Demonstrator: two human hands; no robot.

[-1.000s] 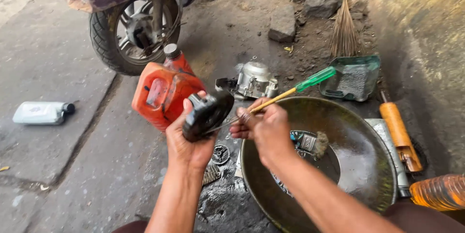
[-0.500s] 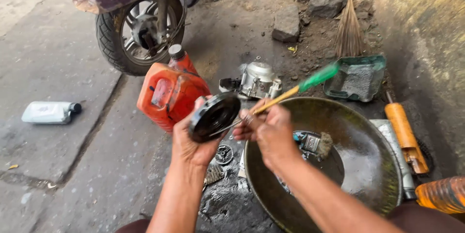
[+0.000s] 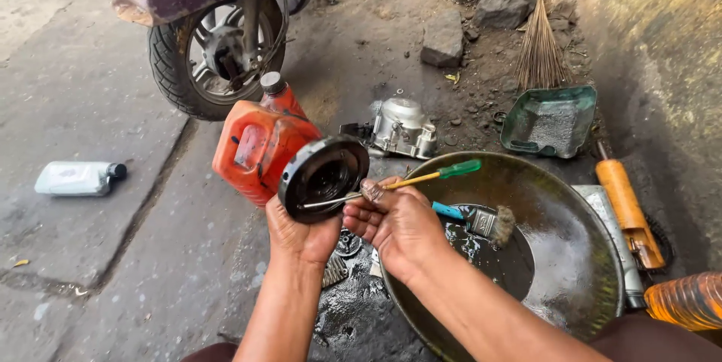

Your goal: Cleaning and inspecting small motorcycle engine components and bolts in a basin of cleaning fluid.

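Clutch drum (image 3: 323, 178), round, black and greasy, sits up in front of me with its open face turned toward the camera. My left hand (image 3: 302, 233) holds it from below, its grip clamped around the lower rim. My right hand (image 3: 395, 219) is just beside it, its grip closed on a screwdriver (image 3: 391, 184) with a yellow shaft section and a green handle; the metal tip reaches into the open face of the drum.

Right behind the drum stands an orange plastic jug (image 3: 259, 144) with a grey cap. Below and to the right of my hands lies a wide, dark metal pan (image 3: 571, 257) on the ground, with a pool of black liquid in its bottom and a small brush (image 3: 481, 221) with a blue handle resting in it. Small dark metal parts (image 3: 335, 270) lie on the wet, oily ground under my wrists.

Farther out I see a silver engine cover (image 3: 402, 127), a green dustpan (image 3: 549, 121) with grit in it, a straw broom (image 3: 538, 50), and some rocks (image 3: 481, 1). An orange-handled tool (image 3: 628, 208) lies right of the pan. A scooter rear wheel (image 3: 214, 54) stands at the top left, and a white bottle (image 3: 79, 178) lies on the concrete.
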